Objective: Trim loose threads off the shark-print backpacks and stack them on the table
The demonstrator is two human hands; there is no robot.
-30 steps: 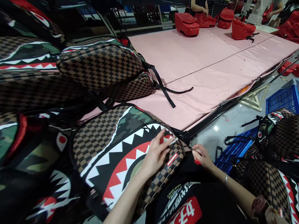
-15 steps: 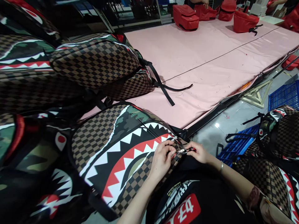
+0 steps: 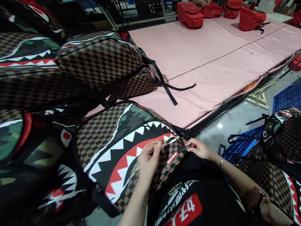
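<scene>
A checkered backpack point(image 3: 101, 131) with a shark-mouth print lies in front of me, its near end against my body. My left hand point(image 3: 149, 158) is above the printed red band, thumb and fingers pinched together; whatever they hold is too small to make out. Near the backpack's right edge, my right hand point(image 3: 198, 149) grips a pair of thread snips point(image 3: 184, 148), blades pointing left over the checkered fabric. Between the hands a small red label point(image 3: 172, 158) shows on the backpack.
More checkered backpacks point(image 3: 101, 61) are piled at the left, straps trailing onto the pink-covered table point(image 3: 211, 66). Red bags point(image 3: 190, 15) stand at its far end, near another person's hand point(image 3: 204, 3). To the right, backpacks point(image 3: 263, 182) lie by blue crates point(image 3: 244, 141) on the floor.
My left hand has moved left, away from the snips, uncovering the red label. My right hand stays near the backpack's edge with the snips. The view has shifted slightly.
</scene>
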